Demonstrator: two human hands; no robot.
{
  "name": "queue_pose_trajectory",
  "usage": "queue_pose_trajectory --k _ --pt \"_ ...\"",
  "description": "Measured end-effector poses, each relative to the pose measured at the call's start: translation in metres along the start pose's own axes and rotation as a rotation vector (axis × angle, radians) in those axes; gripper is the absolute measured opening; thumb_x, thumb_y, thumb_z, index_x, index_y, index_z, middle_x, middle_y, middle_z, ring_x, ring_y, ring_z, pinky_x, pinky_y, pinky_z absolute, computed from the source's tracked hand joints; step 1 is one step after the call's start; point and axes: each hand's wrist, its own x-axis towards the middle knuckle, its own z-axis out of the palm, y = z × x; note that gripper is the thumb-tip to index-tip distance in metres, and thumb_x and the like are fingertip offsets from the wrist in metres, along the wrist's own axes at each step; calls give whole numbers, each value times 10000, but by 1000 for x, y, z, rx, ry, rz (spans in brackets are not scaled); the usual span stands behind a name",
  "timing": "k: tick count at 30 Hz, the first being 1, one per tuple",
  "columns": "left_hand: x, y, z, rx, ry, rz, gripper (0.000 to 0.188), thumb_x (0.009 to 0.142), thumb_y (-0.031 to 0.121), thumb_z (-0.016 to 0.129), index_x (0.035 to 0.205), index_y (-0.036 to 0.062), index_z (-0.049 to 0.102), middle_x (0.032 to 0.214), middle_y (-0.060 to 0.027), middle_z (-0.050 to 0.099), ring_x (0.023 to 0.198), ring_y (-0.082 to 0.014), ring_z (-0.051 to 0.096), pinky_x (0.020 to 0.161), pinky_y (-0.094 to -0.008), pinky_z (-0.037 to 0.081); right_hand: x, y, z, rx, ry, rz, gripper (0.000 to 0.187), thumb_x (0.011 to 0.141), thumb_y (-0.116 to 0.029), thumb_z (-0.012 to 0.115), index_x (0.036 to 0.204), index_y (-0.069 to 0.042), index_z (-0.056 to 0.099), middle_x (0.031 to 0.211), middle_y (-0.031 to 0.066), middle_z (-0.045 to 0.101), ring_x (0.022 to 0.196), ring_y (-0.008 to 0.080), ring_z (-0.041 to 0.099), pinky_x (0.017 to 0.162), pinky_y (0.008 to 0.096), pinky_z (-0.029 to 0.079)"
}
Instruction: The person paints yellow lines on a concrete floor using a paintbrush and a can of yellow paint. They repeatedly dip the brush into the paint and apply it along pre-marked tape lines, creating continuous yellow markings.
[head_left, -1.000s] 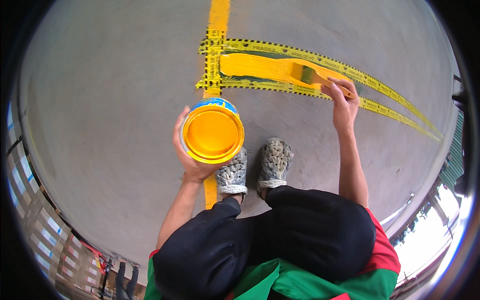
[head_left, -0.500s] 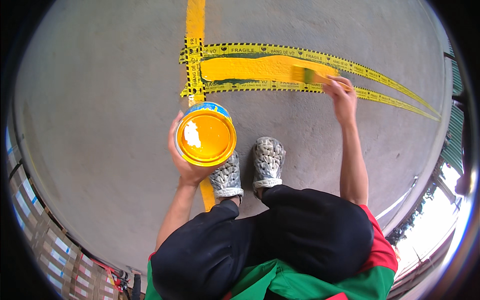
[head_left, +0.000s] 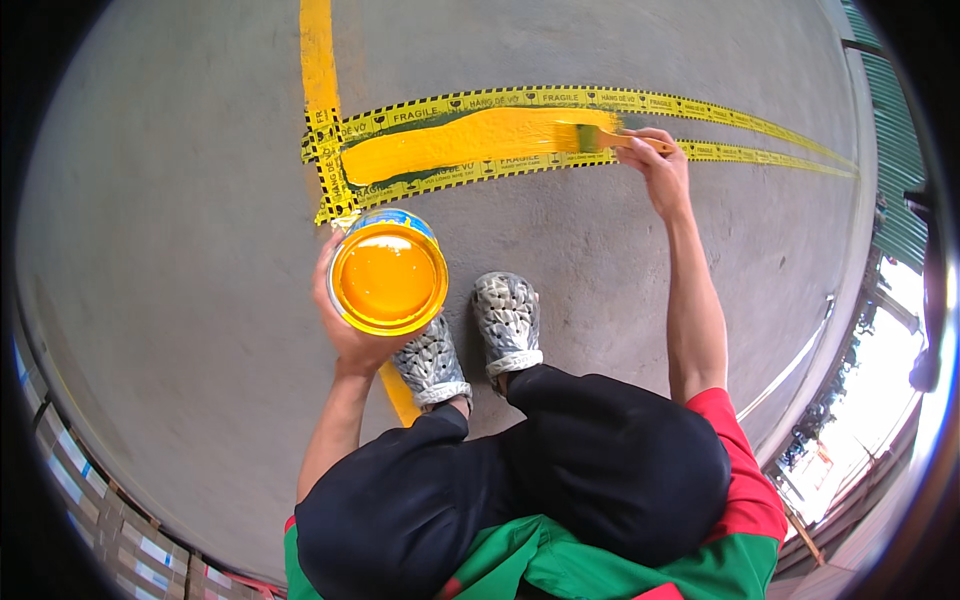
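Note:
My left hand [head_left: 345,325] is wrapped round the side of an open paint can [head_left: 388,280] holding yellow-orange paint, above the floor and in front of my feet. Pinched in my right hand [head_left: 660,172] is the wooden handle of a paintbrush [head_left: 625,141]. Its bristles, dark near the handle and yellow towards the tip, touch the right part of a wet yellow paint band [head_left: 460,138]. Dark green shows along the band's edges. Two strips of yellow-and-black printed tape [head_left: 720,104] border the band, and a short crosswise tape piece [head_left: 325,160] closes its left end.
An older yellow line [head_left: 318,55] crosses the grey concrete floor [head_left: 180,250] and passes beneath the tape's left end. My patterned clogs [head_left: 507,315] stand close behind the can. Stacked goods [head_left: 130,530] lie at the lower left; green corrugated sheeting [head_left: 900,225] stands at the right.
The brush in my right hand has moved a little left along the band, its bristles now farther from the band's right end. My left hand still holds the can. The whole view has turned slightly.

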Motion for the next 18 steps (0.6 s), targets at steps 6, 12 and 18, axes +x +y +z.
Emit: queue_pose_trajectory --k 6,12,18 --pt "5 0 2 -34 -57 -10 1240 566 239 1006 1511 20 233 1494 -176 395 1364 -300 461 1179 -442 357 -6 -38 -62 -252 219 -181 237 957 -98 670 1128 63 638 1097 194 704 923 245 739 856 337 626" --pt "20 14 16 -181 -98 -20 1202 567 234 1011 1490 6 276 1519 -208 382 1366 -318 466 1157 -446 371 -24 -64 -38 -190 188 -233 228 945 -94 690 1109 59 645 1086 185 709 907 248 744 840 340 630" --pt "56 29 39 8 -131 100 1205 556 239 1010 1489 14 280 1478 -195 441 1344 -316 494 1147 -445 387 7 -43 -35 45 59 -122 227 947 -71 682 1113 71 620 1091 203 698 923 264 744 849 350 636"
